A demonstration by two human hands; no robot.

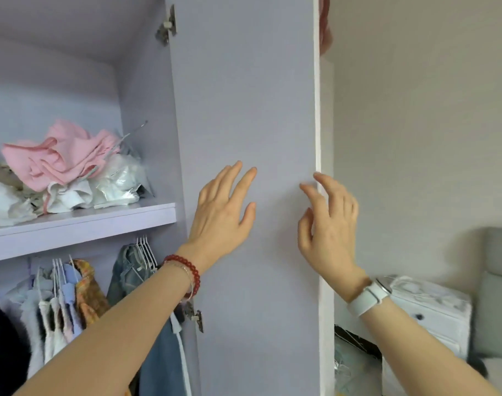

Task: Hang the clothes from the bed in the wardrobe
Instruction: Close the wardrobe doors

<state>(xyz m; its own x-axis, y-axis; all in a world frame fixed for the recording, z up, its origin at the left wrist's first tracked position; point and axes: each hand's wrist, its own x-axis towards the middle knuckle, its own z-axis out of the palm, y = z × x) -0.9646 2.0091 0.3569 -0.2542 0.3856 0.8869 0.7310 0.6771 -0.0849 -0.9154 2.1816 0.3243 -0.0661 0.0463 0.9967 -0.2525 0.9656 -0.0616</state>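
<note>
The lilac wardrobe door stands open in front of me, inner face toward me. My left hand, with a red bead bracelet at the wrist, lies flat against that face, fingers straight and spread. My right hand, white watch on the wrist, is at the door's white outer edge, fingers loosely bent, fingertips touching the edge; it holds nothing. Inside the wardrobe, clothes on white hangers fill the rail at lower left, among them denim pieces. The bed's grey headboard shows at far right.
A shelf above the rail holds a heap of pink and white cloth and plastic bags. Metal hinges sit at the door's left side. A white nightstand stands right of the door, before a beige wall.
</note>
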